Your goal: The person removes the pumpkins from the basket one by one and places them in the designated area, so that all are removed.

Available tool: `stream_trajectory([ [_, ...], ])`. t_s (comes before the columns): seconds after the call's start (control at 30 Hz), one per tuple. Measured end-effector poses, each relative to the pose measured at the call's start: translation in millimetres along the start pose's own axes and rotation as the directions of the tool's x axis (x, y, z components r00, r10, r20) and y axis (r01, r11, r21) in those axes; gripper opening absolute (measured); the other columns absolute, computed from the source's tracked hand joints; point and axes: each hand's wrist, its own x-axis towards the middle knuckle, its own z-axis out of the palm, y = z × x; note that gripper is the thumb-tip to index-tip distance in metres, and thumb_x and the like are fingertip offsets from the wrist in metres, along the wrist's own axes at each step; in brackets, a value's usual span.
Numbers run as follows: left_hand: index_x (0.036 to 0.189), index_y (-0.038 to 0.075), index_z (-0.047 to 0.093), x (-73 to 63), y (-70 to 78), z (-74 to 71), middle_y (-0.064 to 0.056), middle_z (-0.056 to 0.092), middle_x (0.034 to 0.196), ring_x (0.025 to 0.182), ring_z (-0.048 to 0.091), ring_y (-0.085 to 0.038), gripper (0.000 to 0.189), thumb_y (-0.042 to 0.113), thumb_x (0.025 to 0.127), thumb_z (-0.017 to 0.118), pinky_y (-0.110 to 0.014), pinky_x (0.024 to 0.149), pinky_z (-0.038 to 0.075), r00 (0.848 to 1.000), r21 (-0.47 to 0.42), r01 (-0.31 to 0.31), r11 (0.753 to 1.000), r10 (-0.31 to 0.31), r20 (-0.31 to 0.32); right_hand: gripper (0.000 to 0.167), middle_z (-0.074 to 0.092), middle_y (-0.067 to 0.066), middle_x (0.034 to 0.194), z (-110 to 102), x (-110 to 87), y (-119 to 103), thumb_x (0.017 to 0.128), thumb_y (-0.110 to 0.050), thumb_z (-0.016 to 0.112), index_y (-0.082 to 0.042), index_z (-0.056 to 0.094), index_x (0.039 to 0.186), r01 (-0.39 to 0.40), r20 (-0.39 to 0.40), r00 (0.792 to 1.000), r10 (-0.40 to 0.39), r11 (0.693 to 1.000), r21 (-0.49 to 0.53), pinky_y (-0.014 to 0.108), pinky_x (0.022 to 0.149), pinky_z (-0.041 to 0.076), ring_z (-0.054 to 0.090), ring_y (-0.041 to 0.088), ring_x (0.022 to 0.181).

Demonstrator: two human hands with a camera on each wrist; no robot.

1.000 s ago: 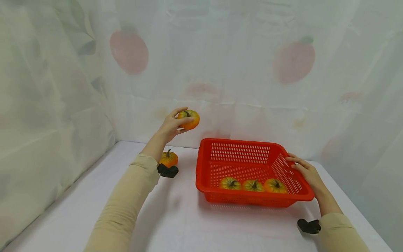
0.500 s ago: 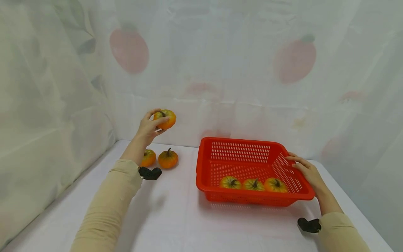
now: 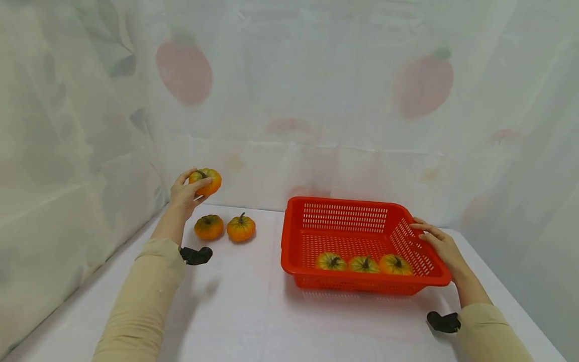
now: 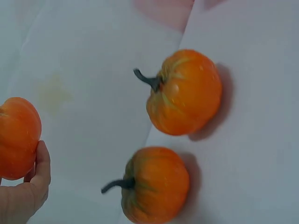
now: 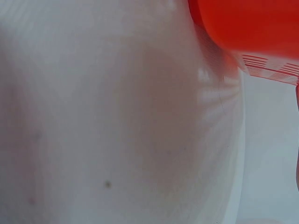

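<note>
Up near the back curtain, my left hand (image 3: 182, 195) grips a small orange-green pumpkin (image 3: 210, 183), thumb across its front. The left wrist view shows this held pumpkin (image 4: 17, 140) at its left edge. Below the hand, two more pumpkins sit on the table side by side, a left one (image 3: 209, 228) and a right one (image 3: 241, 229) with its stem upright. My right hand (image 3: 441, 249) holds the right rim of a red plastic basket (image 3: 289, 241), fingers over the edge. Three pumpkins (image 3: 364, 265) lie in a row along the basket's near side.
A white cloth covers the table (image 3: 253, 322). Pale curtains (image 3: 344, 100) with a fruit print stand close behind and at both sides. Black wrist mounts (image 3: 196, 255) stick out from both sleeves. The right wrist view mostly shows pale cloth and a basket corner (image 5: 261, 28).
My left hand has moved left with the pumpkin, away from the basket, and lately a little lower. Both pumpkins on the table have come into full view. My right hand and the basket stay put.
</note>
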Motion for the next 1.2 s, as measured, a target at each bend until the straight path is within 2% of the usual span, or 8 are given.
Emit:
stream_trajectory([
  [0.27,0.154,0.035,0.028,0.8,-13.2,-26.3,0.001,0.018,0.162,0.106,0.046,-0.010,0.082,0.014,0.088,0.073,-0.040,0.121,0.034,0.997,-0.004,0.041,0.999,-0.041,-0.071,0.037,0.052,-0.040,0.127,0.0,-0.6,0.1,0.104,-0.027,0.049,-0.016,0.058,0.139,-0.003,0.000,1.000,0.003,1.000,-0.008,0.015,0.077,0.058,0.060,-0.017,0.102],
  [0.47,0.155,0.035,0.028,-1.2,-26.2,-42.2,0.001,0.018,0.164,0.122,0.044,-0.013,0.082,0.014,0.089,0.072,-0.037,0.119,0.038,0.985,-0.005,0.072,0.997,-0.072,-0.155,0.036,0.051,-0.039,0.128,-1.7,1.3,0.0,0.104,-0.027,0.048,-0.020,0.059,0.138,-0.008,0.006,1.000,0.008,1.000,-0.008,0.015,0.077,0.058,0.060,-0.016,0.102],
  [0.57,0.154,0.036,0.029,-2.3,-31.8,-49.8,0.002,0.020,0.163,0.115,0.047,-0.012,0.083,0.015,0.088,0.074,-0.032,0.111,0.046,0.979,-0.005,0.090,0.996,-0.089,-0.185,0.037,0.051,-0.040,0.127,-1.5,1.1,0.9,0.104,-0.028,0.048,-0.019,0.058,0.138,-0.016,-0.001,1.000,0.016,1.000,-0.016,0.016,0.075,0.058,0.061,-0.014,0.101],
  [0.67,0.153,0.037,0.030,-3.4,-36.7,-55.7,0.004,0.021,0.161,0.105,0.047,-0.010,0.084,0.015,0.086,0.075,-0.025,0.097,0.054,0.971,-0.018,0.106,0.994,-0.107,-0.214,0.037,0.051,-0.042,0.124,-1.8,1.0,2.1,0.104,-0.030,0.049,-0.020,0.059,0.138,-0.028,-0.010,1.000,0.028,0.999,-0.022,0.018,0.074,0.059,0.063,-0.012,0.098],
  [0.8,0.154,0.034,0.030,-4.0,-43.7,-60.7,0.003,0.022,0.159,0.105,0.047,-0.011,0.084,0.011,0.086,0.074,-0.021,0.084,0.058,0.960,-0.033,0.107,0.994,-0.112,-0.257,0.035,0.051,-0.044,0.123,-2.8,1.3,2.0,0.104,-0.030,0.048,-0.023,0.060,0.136,-0.033,-0.013,0.999,0.033,0.999,-0.027,0.018,0.073,0.059,0.063,-0.011,0.097],
  [0.97,0.157,0.029,0.023,-2.9,-55.1,-68.2,0.000,0.016,0.164,0.123,0.045,-0.015,0.084,0.013,0.089,0.071,-0.024,0.094,0.056,0.954,0.009,0.108,0.994,-0.101,-0.281,0.034,0.051,-0.044,0.124,-2.5,1.2,1.9,0.104,-0.028,0.048,-0.024,0.061,0.135,-0.025,-0.005,1.000,0.025,0.999,-0.028,0.017,0.074,0.059,0.063,-0.012,0.098],
  [1.07,0.158,0.028,0.020,-0.6,-62.3,-73.1,-0.002,0.012,0.166,0.135,0.039,-0.018,0.084,0.018,0.091,0.070,-0.027,0.105,0.050,0.950,0.072,0.121,0.990,-0.095,-0.296,0.034,0.052,-0.044,0.122,-1.8,0.3,1.9,0.104,-0.028,0.049,-0.022,0.061,0.136,-0.022,0.000,1.000,0.022,1.000,-0.014,0.017,0.074,0.059,0.063,-0.012,0.098],
  [1.2,0.158,0.025,0.019,3.3,-70.9,-78.2,-0.004,0.011,0.166,0.142,0.033,-0.021,0.083,0.019,0.091,0.068,-0.033,0.116,0.041,0.944,0.128,0.125,0.984,-0.078,-0.322,0.035,0.053,-0.044,0.121,-1.3,-1.1,1.9,0.104,-0.028,0.049,-0.019,0.060,0.136,-0.016,0.003,1.000,0.016,1.000,-0.002,0.018,0.074,0.059,0.064,-0.012,0.099],
])
